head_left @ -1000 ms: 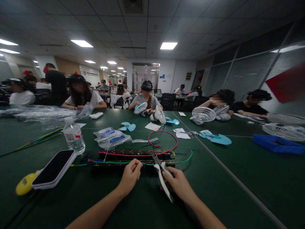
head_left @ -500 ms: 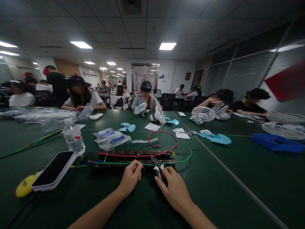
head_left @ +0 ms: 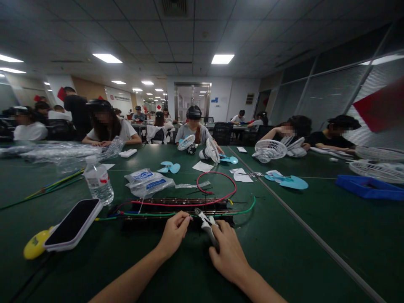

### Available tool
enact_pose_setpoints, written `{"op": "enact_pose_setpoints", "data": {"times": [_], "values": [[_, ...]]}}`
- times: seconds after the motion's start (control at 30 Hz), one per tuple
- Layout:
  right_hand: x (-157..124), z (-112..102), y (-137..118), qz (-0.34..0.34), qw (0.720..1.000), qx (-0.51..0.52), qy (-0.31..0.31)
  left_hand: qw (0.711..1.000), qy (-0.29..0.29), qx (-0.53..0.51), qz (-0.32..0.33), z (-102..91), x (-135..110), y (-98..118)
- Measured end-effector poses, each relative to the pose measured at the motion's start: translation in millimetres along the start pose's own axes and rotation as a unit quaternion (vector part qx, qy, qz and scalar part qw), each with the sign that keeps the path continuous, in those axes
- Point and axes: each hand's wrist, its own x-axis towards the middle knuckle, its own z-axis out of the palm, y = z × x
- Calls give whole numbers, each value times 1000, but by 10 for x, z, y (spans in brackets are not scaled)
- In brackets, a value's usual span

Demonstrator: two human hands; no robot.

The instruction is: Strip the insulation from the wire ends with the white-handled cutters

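My right hand (head_left: pixel 227 251) is closed around the handles of diagonal cutting pliers (head_left: pixel 208 226), whose jaws point up and to the left. Beside the jaws, my left hand (head_left: pixel 174 234) is closed in a pinch; whatever lies between its fingertips is too small to make out. Just beyond both hands lie long dark strips with copper-coloured lines (head_left: pixel 148 216). A green wire (head_left: pixel 246 211) runs along the near strip and curls up at its right end. Over the far strip stretches a red wire (head_left: pixel 234 185), which loops at the right.
To the left are a phone (head_left: pixel 74 223), a yellow object (head_left: pixel 35 246) and a water bottle (head_left: pixel 98 181). Plastic bags (head_left: pixel 148 182), blue fan blades (head_left: pixel 169 167) and white fan guards (head_left: pixel 270 149) lie farther back. A blue tray (head_left: pixel 368 187) is at right. People sit around the table.
The pliers' jaws have swung left toward my left fingertips, and my right hand has shifted slightly right. My left hand stays nearly in place. A person across the table has extended a hand beside a fan.
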Motion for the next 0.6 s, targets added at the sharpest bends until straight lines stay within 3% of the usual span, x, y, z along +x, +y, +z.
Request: {"op": "enact_pose_setpoints", "data": {"times": [0.6], "values": [[0,76,-28,-37,998,44,-7,999,-21,20,13,5,-10,28]]}}
